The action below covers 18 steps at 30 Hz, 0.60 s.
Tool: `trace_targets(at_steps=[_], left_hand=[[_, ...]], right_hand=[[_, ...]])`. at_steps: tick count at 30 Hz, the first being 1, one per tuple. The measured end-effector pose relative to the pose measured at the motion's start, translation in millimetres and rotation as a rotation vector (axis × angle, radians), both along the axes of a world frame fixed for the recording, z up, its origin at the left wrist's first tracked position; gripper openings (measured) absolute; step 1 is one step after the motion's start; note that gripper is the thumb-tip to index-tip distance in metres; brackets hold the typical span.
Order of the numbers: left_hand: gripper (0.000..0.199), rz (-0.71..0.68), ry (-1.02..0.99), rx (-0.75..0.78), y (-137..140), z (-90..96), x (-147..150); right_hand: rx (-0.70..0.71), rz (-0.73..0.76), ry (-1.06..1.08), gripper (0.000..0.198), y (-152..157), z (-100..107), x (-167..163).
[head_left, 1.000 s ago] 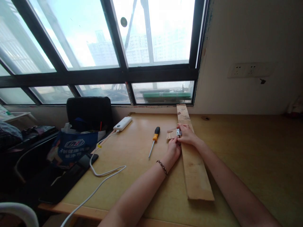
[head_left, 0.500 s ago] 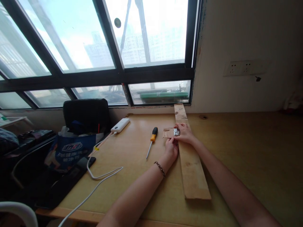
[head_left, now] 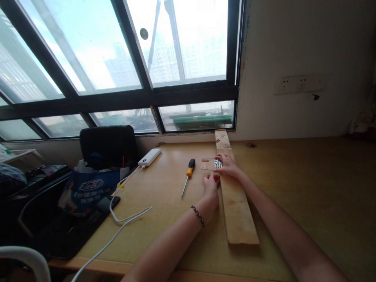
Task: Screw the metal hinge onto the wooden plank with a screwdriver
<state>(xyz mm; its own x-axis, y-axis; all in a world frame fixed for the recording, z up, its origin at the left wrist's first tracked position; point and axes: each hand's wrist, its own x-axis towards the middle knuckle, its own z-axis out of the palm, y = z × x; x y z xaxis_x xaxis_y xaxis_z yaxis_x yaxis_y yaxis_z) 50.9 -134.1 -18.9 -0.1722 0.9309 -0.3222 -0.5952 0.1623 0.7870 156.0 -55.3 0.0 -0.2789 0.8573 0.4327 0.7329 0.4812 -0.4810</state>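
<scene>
Taking the metal hinge [head_left: 217, 163] as the centre of the dial, with 12 o'clock away from the person, the long board [head_left: 237, 211] runs from 12 o'clock near the window down to 5 o'clock on the table [head_left: 296, 203]. The hinge sits at the board's 9 o'clock edge, and a small wooden piece [head_left: 206, 164] juts out past it towards 9 o'clock. The right hand [head_left: 230, 166] comes in from 3 o'clock over the board, its thumb and forefinger clamped on the hinge from opposite edges. The left hand [head_left: 210, 187] lies close by at 7 o'clock, beside the board, with its fingers bent; whether they pinch anything is impossible to tell. A braided bracelet [head_left: 197, 215] circles its wrist. Between 8 and 9 o'clock lies a screwdriver [head_left: 189, 172], tip towards the person, apart from both hands. Farther out, at 9 o'clock, a white power bank [head_left: 149, 157] rests near the table's edge.
</scene>
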Motion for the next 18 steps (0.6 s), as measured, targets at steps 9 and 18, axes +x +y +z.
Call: trace_targets(at_steps=[9,18], left_hand=[[0.003,0.121,0.690,0.365,13,42.4,-32],[0.030,-0.006,1.602,-0.072,63,20.7,-131]], right_hand=[[0.021,-0.018,0.006,0.066,3,-4,-1],[0.029,-0.002,-0.016,0.064,3,-4,0]])
